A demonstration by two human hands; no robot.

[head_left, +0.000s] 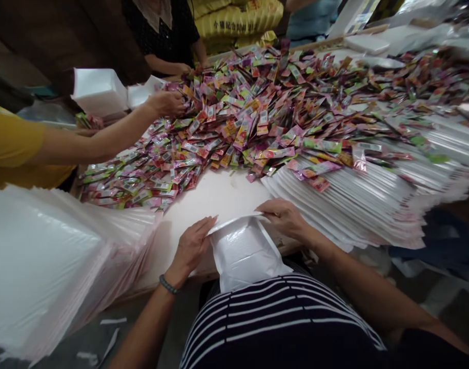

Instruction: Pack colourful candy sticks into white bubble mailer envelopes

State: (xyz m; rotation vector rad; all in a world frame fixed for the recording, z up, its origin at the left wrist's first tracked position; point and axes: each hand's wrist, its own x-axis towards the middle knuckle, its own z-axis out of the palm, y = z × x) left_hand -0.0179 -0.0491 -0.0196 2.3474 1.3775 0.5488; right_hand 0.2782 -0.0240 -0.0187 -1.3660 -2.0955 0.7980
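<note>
A white padded mailer envelope (244, 248) is held in front of my striped shirt, at the table's near edge. My left hand (194, 243) pinches the left end of its top edge, and my right hand (284, 218) grips the right end. The envelope's lower end rests against my body. Beyond it, a large heap of small, colourful snack packets (234, 118) covers much of the white table (222, 192). Whatever the envelope may contain is hidden.
On the left rises a tall stack of white envelopes (38, 256); more envelopes (357, 195) lie fanned out on the right, partly under packets. A co-worker's arm (115, 130) in a yellow sleeve reaches into the heap. Another person (168, 41) stands behind, near yellow sacks (238, 23).
</note>
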